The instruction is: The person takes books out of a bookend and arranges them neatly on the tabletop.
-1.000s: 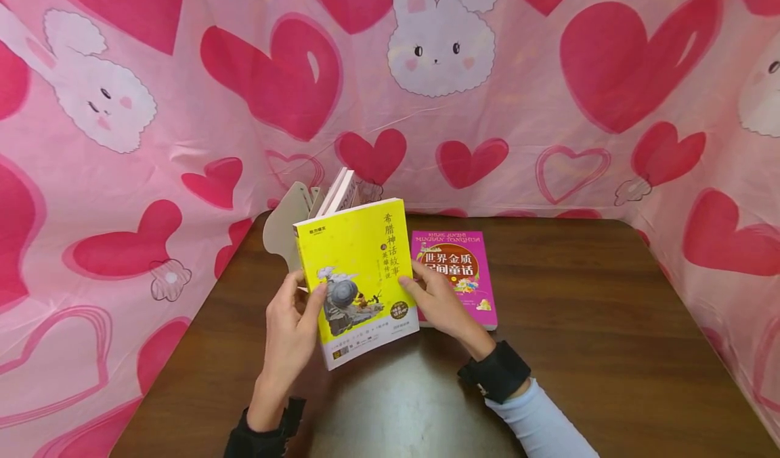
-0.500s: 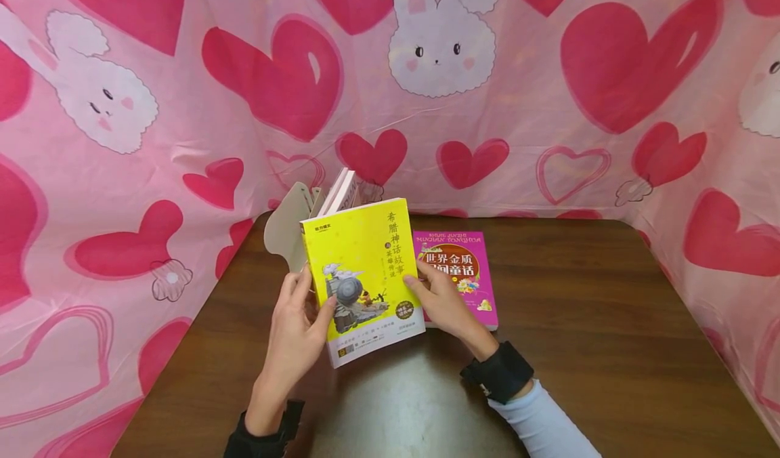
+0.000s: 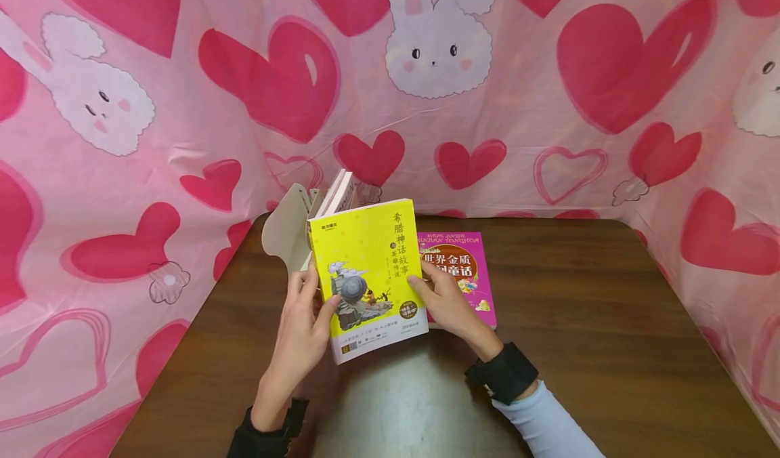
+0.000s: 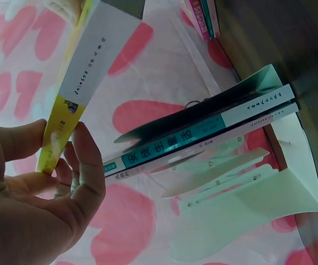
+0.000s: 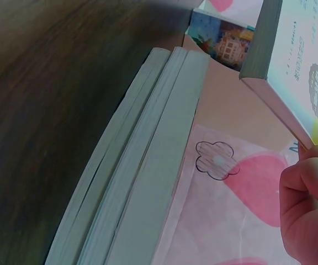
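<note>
A yellow paperback (image 3: 372,248) is held up over the table, its front cover facing the head camera and tilted a little. My left hand (image 3: 298,336) pinches its left edge, thumb on the cover. On the opposite edge, my right hand (image 3: 447,302) grips it the same way, with fingers behind. The left wrist view shows the thumb and fingers of the left hand (image 4: 48,193) on either side of the yellow-and-white spine (image 4: 65,118). A corner of the book (image 5: 297,66) appears above the curled fingers of the right hand (image 5: 311,204) in the right wrist view.
Behind the yellow book stands a pale bookend rack (image 3: 286,221) with upright books (image 3: 335,194) in it, one with a teal spine (image 4: 175,138). A magenta book (image 3: 481,282) lies on the brown table (image 3: 579,349), atop a stack (image 5: 131,160). Pink cloth (image 3: 524,119) surrounds the table.
The yellow book has shifted slightly to the right and a touch up, both hands moving along with it. It covers more of the magenta book's left side. The grips look the same.
</note>
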A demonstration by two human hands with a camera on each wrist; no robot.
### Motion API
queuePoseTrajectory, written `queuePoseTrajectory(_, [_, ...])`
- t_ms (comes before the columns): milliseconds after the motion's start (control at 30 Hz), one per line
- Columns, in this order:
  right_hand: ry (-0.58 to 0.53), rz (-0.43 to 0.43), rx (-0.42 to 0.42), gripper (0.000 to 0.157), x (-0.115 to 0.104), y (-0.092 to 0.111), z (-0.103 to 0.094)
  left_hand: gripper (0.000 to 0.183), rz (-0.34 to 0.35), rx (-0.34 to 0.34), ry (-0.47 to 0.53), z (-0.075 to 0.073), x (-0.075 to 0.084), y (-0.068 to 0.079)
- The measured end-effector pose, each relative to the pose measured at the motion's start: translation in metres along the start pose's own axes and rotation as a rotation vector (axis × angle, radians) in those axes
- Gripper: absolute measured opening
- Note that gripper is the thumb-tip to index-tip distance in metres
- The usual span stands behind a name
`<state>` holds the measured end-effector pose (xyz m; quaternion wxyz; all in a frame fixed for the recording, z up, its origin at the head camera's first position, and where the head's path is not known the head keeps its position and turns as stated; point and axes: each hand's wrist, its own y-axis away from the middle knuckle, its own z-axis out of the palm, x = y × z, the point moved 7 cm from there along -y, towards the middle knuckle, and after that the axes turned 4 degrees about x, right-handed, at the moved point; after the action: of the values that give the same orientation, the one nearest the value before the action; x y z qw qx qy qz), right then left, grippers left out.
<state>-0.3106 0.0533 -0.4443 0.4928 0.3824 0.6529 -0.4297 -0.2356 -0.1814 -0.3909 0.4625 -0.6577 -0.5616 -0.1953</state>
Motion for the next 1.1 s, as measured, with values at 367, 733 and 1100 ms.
queuePoseTrajectory(367, [0.042,-0.004,0.021,0.042,-0.003,0.001,-0.009,0.096,-0.001,0.016,0.054,0.008,0.003,-0.004])
queuePoseTrajectory(733, [0.054,0.007,0.006,0.045,-0.006,0.004,-0.018,0.090,0.024,0.004,0.087,0.017,0.007,-0.011])
queuePoseTrajectory(1100, [0.087,0.018,0.024,0.044,-0.002,0.004,-0.024,0.090,0.007,-0.019,0.081,0.026,0.001,-0.018])
